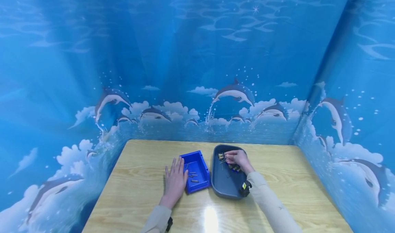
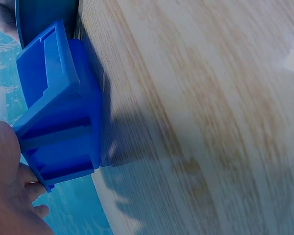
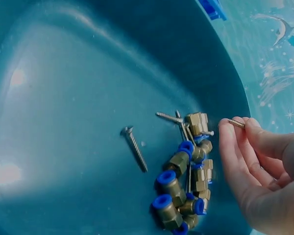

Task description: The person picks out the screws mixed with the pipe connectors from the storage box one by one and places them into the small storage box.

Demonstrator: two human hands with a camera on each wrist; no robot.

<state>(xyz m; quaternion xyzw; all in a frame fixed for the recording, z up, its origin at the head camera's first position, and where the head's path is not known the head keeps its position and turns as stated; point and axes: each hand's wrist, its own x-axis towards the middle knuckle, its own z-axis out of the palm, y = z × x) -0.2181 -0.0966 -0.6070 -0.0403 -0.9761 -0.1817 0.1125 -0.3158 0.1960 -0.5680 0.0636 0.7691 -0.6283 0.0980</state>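
My right hand (image 1: 237,158) is inside the far right part of a dark grey tray (image 1: 220,188). Thumb and fingers pinch a small screw (image 3: 237,123), its threaded tip showing. Beside that hand lies a cluster of brass fittings with blue ends (image 3: 170,188), with several screws mixed in. One loose screw (image 3: 134,148) lies apart on the tray floor. My left hand (image 1: 176,180) rests against the left side of a blue bin (image 1: 203,164), fingers straight and thumb at the rim. Several screws (image 1: 194,181) lie in the bin.
Bin and tray stand side by side on a wood-grain table (image 1: 139,168), almost touching. Curtains with dolphins (image 1: 236,92) hang behind the table and along both sides. A bright light reflection shows near the table's front.
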